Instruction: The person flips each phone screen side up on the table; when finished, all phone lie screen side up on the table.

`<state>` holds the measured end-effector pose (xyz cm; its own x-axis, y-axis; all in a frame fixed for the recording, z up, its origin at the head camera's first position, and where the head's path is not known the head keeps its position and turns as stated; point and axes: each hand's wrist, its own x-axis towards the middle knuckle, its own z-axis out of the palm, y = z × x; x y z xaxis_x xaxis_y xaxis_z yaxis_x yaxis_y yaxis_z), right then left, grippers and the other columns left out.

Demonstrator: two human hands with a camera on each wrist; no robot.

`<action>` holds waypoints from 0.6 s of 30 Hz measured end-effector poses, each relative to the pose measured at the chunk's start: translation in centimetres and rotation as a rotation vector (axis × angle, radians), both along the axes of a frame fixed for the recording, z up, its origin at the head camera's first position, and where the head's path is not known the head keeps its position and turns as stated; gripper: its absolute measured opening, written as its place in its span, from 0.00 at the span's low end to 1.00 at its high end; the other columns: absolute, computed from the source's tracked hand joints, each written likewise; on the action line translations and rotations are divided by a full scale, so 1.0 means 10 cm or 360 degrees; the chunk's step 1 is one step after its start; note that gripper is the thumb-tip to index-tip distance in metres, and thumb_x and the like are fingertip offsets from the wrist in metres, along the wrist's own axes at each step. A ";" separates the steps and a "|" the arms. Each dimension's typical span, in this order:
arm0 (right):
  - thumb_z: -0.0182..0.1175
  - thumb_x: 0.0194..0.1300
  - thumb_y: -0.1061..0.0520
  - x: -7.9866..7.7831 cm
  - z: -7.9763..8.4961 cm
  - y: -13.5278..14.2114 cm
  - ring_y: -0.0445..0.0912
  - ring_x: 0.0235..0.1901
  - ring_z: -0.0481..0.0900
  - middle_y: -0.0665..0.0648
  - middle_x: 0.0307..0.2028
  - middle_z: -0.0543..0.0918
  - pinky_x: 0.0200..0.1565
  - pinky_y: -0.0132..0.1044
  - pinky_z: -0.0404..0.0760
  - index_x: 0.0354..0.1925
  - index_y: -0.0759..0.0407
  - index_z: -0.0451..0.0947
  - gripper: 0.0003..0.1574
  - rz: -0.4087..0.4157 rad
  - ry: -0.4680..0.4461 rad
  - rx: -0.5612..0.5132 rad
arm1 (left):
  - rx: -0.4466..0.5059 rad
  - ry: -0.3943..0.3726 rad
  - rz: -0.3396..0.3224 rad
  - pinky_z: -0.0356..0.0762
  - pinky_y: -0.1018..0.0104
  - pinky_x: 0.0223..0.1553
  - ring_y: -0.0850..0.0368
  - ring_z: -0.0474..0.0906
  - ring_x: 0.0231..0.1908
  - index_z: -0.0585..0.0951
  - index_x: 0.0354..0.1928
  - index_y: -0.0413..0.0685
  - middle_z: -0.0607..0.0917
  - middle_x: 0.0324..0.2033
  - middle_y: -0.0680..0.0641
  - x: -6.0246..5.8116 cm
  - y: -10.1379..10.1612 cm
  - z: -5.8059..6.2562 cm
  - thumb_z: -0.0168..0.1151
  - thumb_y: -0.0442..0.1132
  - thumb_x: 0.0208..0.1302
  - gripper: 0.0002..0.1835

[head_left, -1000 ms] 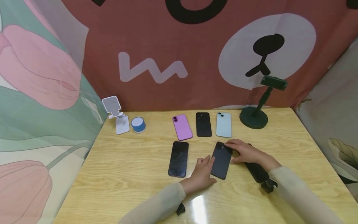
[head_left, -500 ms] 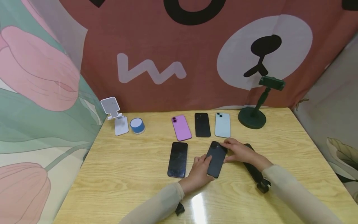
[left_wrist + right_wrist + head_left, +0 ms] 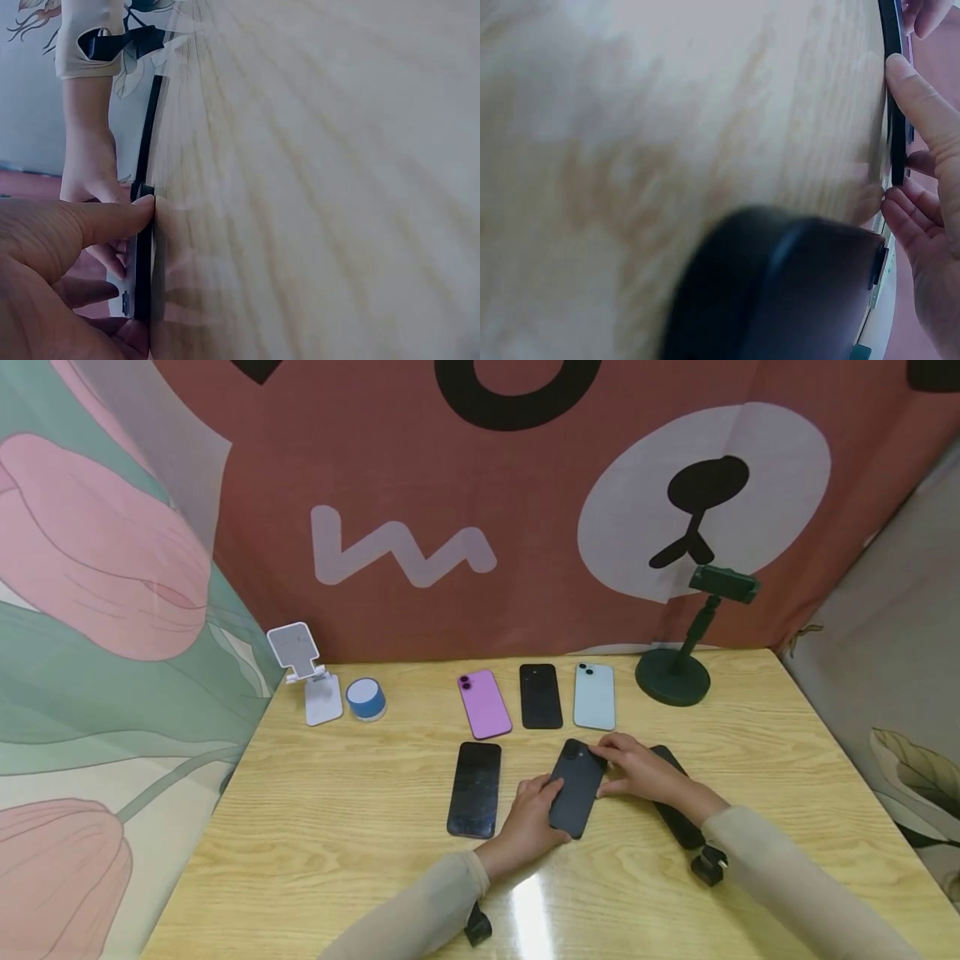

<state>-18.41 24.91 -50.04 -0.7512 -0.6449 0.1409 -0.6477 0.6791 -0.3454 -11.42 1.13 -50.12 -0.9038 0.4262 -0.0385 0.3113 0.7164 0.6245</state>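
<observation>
A black phone (image 3: 577,793) lies back up at the middle of the table, between both hands. My left hand (image 3: 523,825) grips its lower left part, fingers on the long side and thumb at the bottom edge. In the left wrist view that thumb presses the edge of the phone (image 3: 142,262). My right hand (image 3: 643,774) holds the top right corner. The right wrist view shows its thumb on the long edge of the phone (image 3: 897,142) and fingertips at the end. Another black phone (image 3: 677,818) lies partly hidden under my right wrist.
A dark-screened phone (image 3: 474,789) lies to the left. Behind are a purple phone (image 3: 485,704), a black phone (image 3: 541,696) and a pale blue phone (image 3: 595,697). A white stand (image 3: 323,700) and blue cylinder (image 3: 366,700) stand back left, a green stand (image 3: 672,677) back right.
The black phone has shifted slightly left, and the right hand with it. The left thumb has come in from the table to the phone's bottom edge.
</observation>
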 end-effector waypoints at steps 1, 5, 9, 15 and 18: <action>0.71 0.49 0.43 0.00 0.00 0.00 0.50 0.45 0.72 0.61 0.48 0.73 0.43 0.46 0.75 0.59 0.69 0.72 0.46 -0.0002 0.0002 -0.0008 | 0.0013 0.0005 0.0002 0.67 0.62 0.56 0.48 0.63 0.59 0.68 0.66 0.42 0.68 0.63 0.40 0.00 0.00 0.00 0.77 0.43 0.45 0.44; 0.73 0.47 0.44 0.01 -0.02 -0.02 0.47 0.43 0.72 0.59 0.47 0.73 0.41 0.43 0.74 0.58 0.69 0.73 0.46 0.0004 0.0025 -0.0068 | 0.0072 0.0053 0.0014 0.67 0.61 0.57 0.47 0.63 0.59 0.69 0.65 0.40 0.69 0.62 0.39 0.02 -0.02 -0.02 0.78 0.41 0.42 0.45; 0.73 0.46 0.46 0.01 -0.04 -0.03 0.46 0.43 0.72 0.59 0.48 0.72 0.41 0.42 0.75 0.58 0.70 0.72 0.47 0.0020 0.0032 -0.0152 | 0.0127 0.0069 0.0037 0.67 0.61 0.57 0.46 0.64 0.59 0.68 0.65 0.41 0.69 0.62 0.39 0.03 -0.03 -0.04 0.78 0.38 0.40 0.46; 0.73 0.48 0.48 0.03 -0.07 -0.04 0.48 0.45 0.73 0.61 0.50 0.70 0.42 0.43 0.75 0.60 0.73 0.70 0.48 0.0032 0.0010 -0.0245 | 0.0162 0.0117 0.0039 0.69 0.63 0.54 0.46 0.65 0.57 0.67 0.66 0.37 0.69 0.61 0.39 0.03 -0.05 -0.04 0.77 0.35 0.40 0.46; 0.73 0.47 0.49 0.02 -0.09 -0.04 0.47 0.44 0.73 0.61 0.49 0.70 0.41 0.41 0.75 0.60 0.73 0.69 0.48 0.0045 0.0036 -0.0265 | 0.0170 0.0124 0.0033 0.69 0.64 0.53 0.46 0.65 0.55 0.67 0.65 0.36 0.69 0.61 0.39 0.02 -0.07 -0.04 0.76 0.34 0.41 0.45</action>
<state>-18.17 24.55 -50.89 -0.7285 -0.6320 0.2643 -0.6746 0.5950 -0.4369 -11.19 0.46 -50.52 -0.9110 0.4052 0.0767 0.3474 0.6539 0.6721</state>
